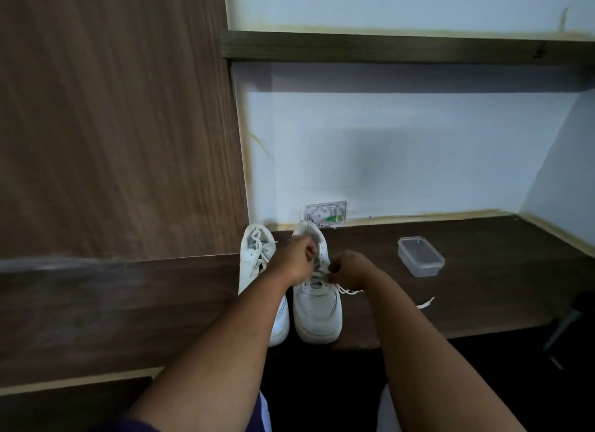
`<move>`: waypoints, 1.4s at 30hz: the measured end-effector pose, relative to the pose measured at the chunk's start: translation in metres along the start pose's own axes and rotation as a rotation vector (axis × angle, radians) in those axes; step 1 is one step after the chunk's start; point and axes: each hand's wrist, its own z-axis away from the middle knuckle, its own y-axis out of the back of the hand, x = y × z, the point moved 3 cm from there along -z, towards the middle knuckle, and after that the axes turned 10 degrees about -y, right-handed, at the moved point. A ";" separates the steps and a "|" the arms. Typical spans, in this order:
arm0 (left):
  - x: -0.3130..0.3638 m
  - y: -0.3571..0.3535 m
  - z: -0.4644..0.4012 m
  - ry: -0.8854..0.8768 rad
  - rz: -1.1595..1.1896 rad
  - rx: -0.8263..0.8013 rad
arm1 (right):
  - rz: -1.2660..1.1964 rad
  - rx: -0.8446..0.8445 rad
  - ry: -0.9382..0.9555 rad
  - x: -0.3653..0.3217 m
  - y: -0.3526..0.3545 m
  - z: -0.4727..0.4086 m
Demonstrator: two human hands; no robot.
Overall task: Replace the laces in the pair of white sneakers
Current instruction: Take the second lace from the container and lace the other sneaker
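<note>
Two white sneakers (291,286) stand side by side on the dark shelf (483,270); left hand (294,259) and right hand (349,269) both pinch the right shoe's lace (349,291), which looks limp and light, best gripped near its stiff tip

Hidden and cut-off parts at the shoes

The left hand (294,259) and its forearm cover much of the left sneaker (257,257); both hands hide the right sneaker's (317,306) eyelets. The right hand (349,269) conceals its fingertips' hold on the lace (349,291). The wall plate (325,214) is too small to read.
</note>
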 end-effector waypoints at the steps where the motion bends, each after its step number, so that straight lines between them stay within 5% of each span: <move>1: 0.002 -0.002 0.001 -0.030 0.008 -0.027 | -0.042 0.004 0.019 -0.001 0.004 0.002; 5: 0.019 -0.007 0.001 -0.100 0.124 -0.022 | -0.770 0.001 0.146 -0.004 0.028 0.015; 8: 0.036 -0.003 -0.001 -0.066 0.454 0.087 | -1.302 0.026 0.210 0.000 0.051 0.026; 11: 0.044 0.010 -0.001 -0.007 0.771 0.254 | -1.639 0.169 0.198 0.017 0.069 0.027; 16: 0.047 0.040 0.001 -0.023 0.912 0.513 | -1.935 0.278 0.105 0.046 0.076 0.022; 18: 0.043 0.047 0.002 -0.030 0.886 0.493 | -1.969 0.277 0.092 0.052 0.075 0.021; 21: 0.035 0.040 0.006 0.011 0.761 0.252 | -2.094 0.241 0.125 0.055 0.079 0.024; 24: 0.014 0.028 0.006 0.137 0.540 0.149 | -2.296 0.414 0.189 0.065 0.094 0.038; 26: -0.002 0.024 0.005 0.277 0.494 0.175 | -2.274 0.538 0.310 0.071 0.110 0.051; 29: -0.020 0.017 0.004 0.419 0.422 0.190 | -2.034 0.489 0.482 0.057 0.122 0.056; 36: -0.009 0.003 0.003 0.449 0.066 0.118 | -0.746 0.474 0.142 0.004 0.052 0.017; 42: -0.009 0.001 0.004 0.445 0.159 0.120 | -0.406 0.357 0.129 -0.016 0.001 -0.012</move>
